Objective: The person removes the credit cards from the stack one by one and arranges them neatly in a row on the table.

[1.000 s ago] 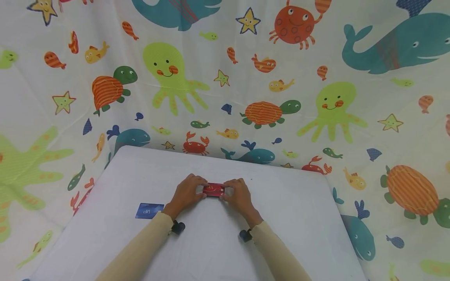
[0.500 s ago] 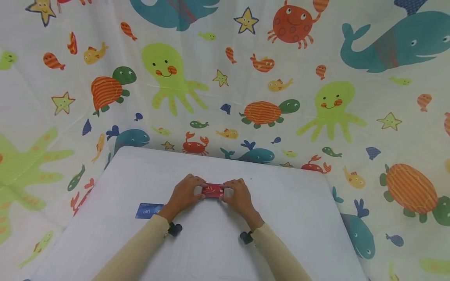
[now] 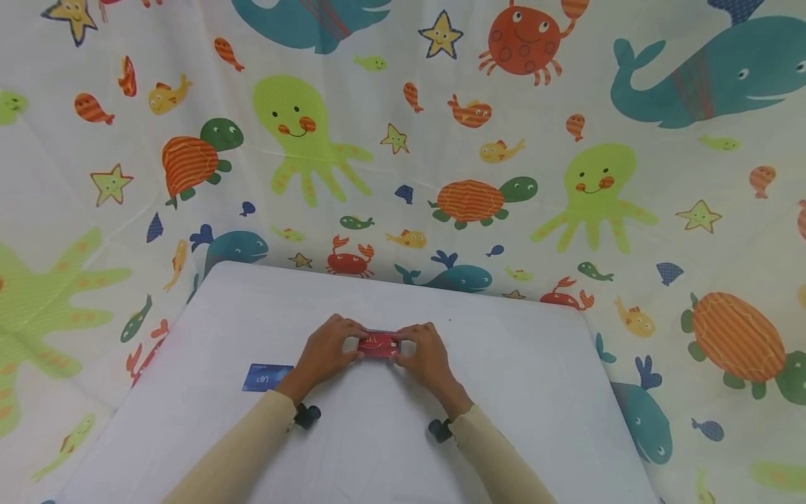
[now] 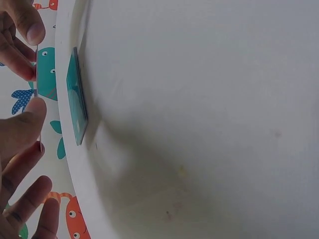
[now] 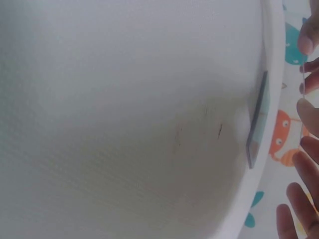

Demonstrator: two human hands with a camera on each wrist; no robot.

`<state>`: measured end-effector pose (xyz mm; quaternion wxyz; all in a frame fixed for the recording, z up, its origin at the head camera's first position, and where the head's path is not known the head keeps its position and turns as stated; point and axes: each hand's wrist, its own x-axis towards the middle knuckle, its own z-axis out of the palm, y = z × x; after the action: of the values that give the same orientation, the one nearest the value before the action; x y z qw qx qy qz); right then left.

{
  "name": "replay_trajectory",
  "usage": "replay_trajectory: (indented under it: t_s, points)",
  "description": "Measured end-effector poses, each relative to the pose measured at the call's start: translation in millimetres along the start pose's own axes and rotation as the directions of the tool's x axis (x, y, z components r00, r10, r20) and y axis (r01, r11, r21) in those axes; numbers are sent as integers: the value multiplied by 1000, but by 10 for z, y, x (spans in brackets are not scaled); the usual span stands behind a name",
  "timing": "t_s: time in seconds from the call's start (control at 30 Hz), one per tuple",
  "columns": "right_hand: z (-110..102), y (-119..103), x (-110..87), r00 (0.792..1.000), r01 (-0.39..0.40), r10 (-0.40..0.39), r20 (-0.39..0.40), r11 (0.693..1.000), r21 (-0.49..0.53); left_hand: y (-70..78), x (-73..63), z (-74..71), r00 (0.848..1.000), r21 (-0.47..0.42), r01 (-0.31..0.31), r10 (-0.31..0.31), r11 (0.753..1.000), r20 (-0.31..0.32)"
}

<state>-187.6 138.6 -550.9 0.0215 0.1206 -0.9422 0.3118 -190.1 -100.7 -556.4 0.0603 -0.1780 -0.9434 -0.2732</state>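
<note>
A red card (image 3: 379, 344) with "VIP" lettering is held level between both hands. My left hand (image 3: 329, 352) pinches its left end and my right hand (image 3: 425, 355) pinches its right end, thumbs on the near side. In the left wrist view the red card (image 4: 37, 74) shows as a thin edge raised off the table. Below it a flat teal-faced card or thin stack (image 4: 77, 99) lies on the white table. Only a sliver of it shows past the red card's far edge in the head view. A blue VIP card (image 3: 267, 377) lies left, beside my left wrist.
The white table (image 3: 535, 392) reaches back to a curtain (image 3: 390, 175) printed with sea animals. Dark wrist cameras (image 3: 308, 416) are strapped at both cuffs.
Both hands and the red card have shifted slightly left and toward me. A thin edge of what lies beneath now shows behind the red card. The blue card has stayed put.
</note>
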Motion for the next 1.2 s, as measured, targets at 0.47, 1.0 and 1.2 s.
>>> replay_trajectory:
  t_s: [0.47, 1.0, 1.2]
  points:
    - [28, -52, -48, 1000, 21, -21, -1, 1000, 13, -48, -81, -78, 1000, 15, -22, 22, 1000, 15]
    - [94, -147, -120, 1000, 9, -9, 14, 1000, 3, -53, -202, -174, 1000, 2, -12, 12, 1000, 14]
    - [127, -186, -166, 1000, 17, -17, 16, 1000, -4, -63, -273, -211, 1000, 20, -17, 17, 1000, 15]
